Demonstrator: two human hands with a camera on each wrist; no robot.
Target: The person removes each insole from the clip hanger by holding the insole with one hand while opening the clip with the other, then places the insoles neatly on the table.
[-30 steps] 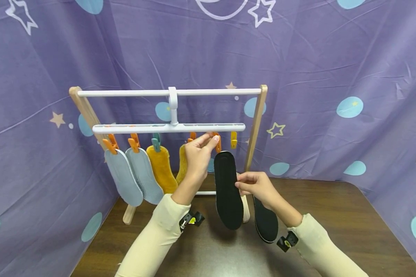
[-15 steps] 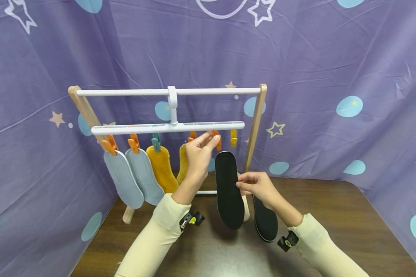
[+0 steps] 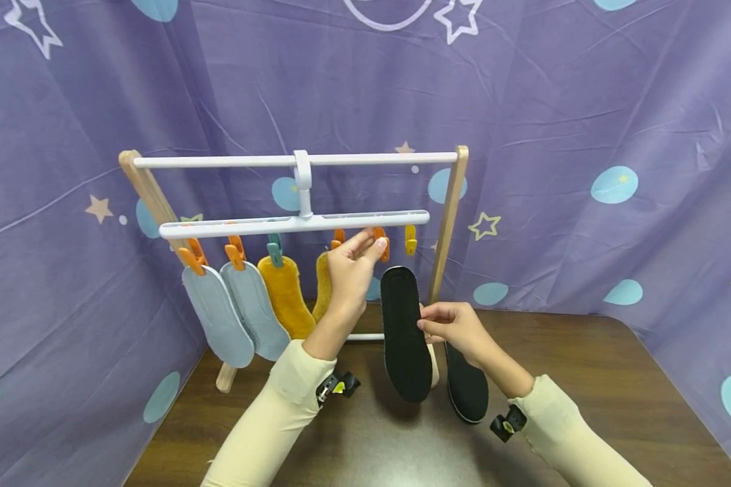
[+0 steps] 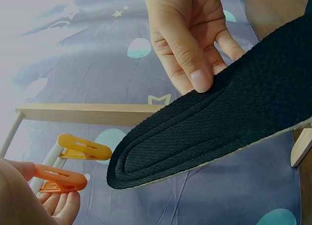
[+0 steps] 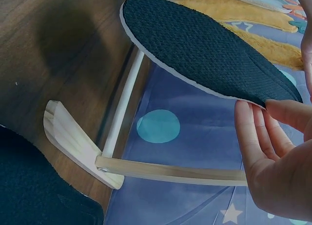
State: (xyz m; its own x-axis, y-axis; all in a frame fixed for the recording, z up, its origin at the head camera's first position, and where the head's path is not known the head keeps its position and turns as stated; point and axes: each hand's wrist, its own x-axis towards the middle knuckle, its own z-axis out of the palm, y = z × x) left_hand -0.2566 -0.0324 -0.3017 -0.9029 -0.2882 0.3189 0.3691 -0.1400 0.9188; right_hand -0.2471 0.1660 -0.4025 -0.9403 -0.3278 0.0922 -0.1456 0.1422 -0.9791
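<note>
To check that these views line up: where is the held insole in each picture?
Head: the held insole is just right of centre, lower half.
Left wrist: the held insole slants from lower centre to the upper right edge.
Right wrist: the held insole slants across the upper right.
Shared landmark: the right hand, pinching its edge.

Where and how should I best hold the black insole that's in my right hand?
Probably by its long right edge, just above the middle, pinched from the right as your right hand does. The insole is thin and nearly upright, so a side pinch leaves its top end free below the orange clip in your left hand.
</note>
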